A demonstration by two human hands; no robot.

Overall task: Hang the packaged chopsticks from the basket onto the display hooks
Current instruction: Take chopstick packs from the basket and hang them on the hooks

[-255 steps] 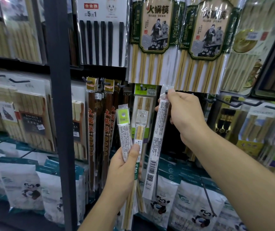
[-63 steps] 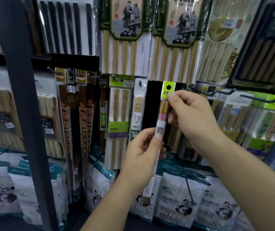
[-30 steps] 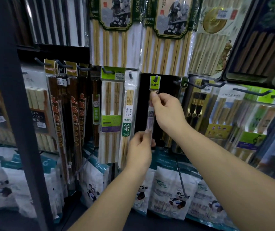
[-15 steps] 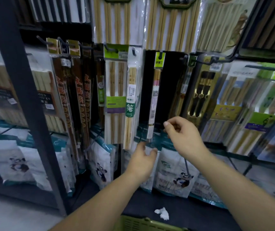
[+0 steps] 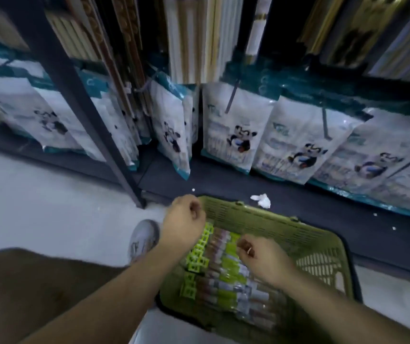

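A green plastic basket (image 5: 268, 219) stands on the floor below me, with several packaged chopsticks (image 5: 221, 276) with lime-green header tabs lying side by side in it. My left hand (image 5: 182, 220) hovers over the basket's far left corner, fingers curled, with nothing visible in it. My right hand (image 5: 261, 255) is over the middle of the packs, fingers bent downward; I cannot tell whether it touches a pack. The display hooks are out of view; only the lower ends of hanging chopstick packs (image 5: 189, 38) show at the top, blurred.
White and teal bags with panda prints (image 5: 238, 135) line the bottom shelf. A dark upright post (image 5: 84, 105) of the rack slants down to the floor left of the basket. A crumpled white scrap (image 5: 262, 200) lies on the dark shelf base. My shoe (image 5: 143, 238) is beside the basket.
The view has swung down from the hooks to the basket on the floor. Both hands let go of the hung chopstick pack and dropped down over the basket.
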